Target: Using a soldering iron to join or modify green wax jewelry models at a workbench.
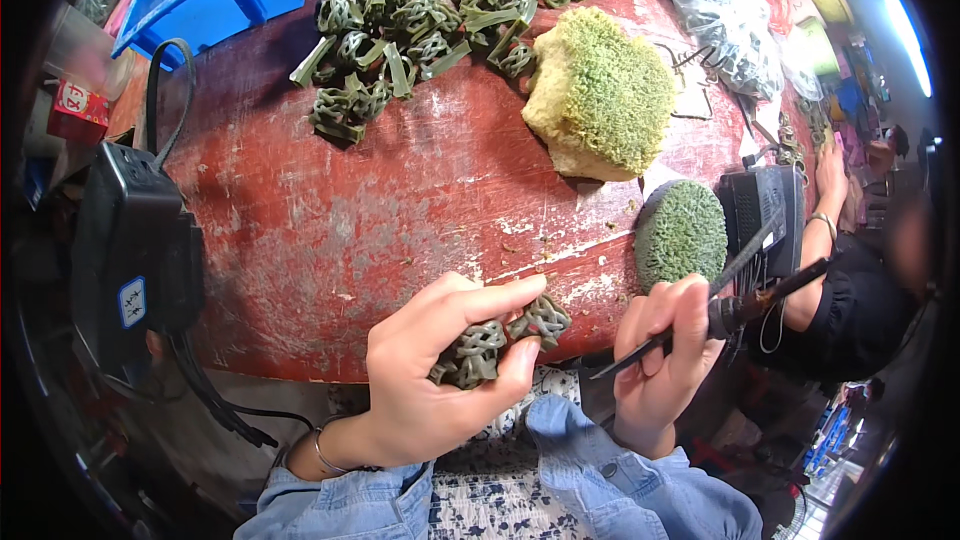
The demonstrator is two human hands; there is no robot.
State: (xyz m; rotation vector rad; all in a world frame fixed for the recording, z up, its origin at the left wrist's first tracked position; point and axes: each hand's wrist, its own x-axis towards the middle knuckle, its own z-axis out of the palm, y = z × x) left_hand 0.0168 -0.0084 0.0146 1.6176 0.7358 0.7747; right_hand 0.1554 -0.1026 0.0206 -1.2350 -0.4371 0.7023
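So we've got both hands busy at the near edge of the counter [300, 270]. Our left hand [405, 375] is curled around some dark green openwork lumps [478, 345], thumb below and index finger above. We count 2, with 1 tucked toward the palm and 1 poking out by the fingertips; whether they're joined, we can't tell. The curl looks loose enough not to squash that lattice, and our guess is that the outer lump sticks out so its surface is easy to get at.

Our right hand [660, 370] grips a slim dark tool [732, 317], fingers wrapped low and the thick black part sticking out past them. A thin end points down and left, roughly between us and the lumps. Could be 2 tools bunched in there, honestly; the overlap hides it. The hands are well apart.

The loose pile [400, 35] of similar green pieces is at the far side, near a blue bin [215, 0], which we reckon leaves elbow room up front. A ragged yellow-green foam block [610, 100] and a green oval pad [682, 235] sit toward the right, the pad just beyond our right hand, so it makes sense as something within easy reach. A black box [750, 205] is right beside the pad, and a co-worker's arm [828, 200] shows past it. On our left there's a black device [140, 240] with a cord, over by the side edge, probably parked out of the way.
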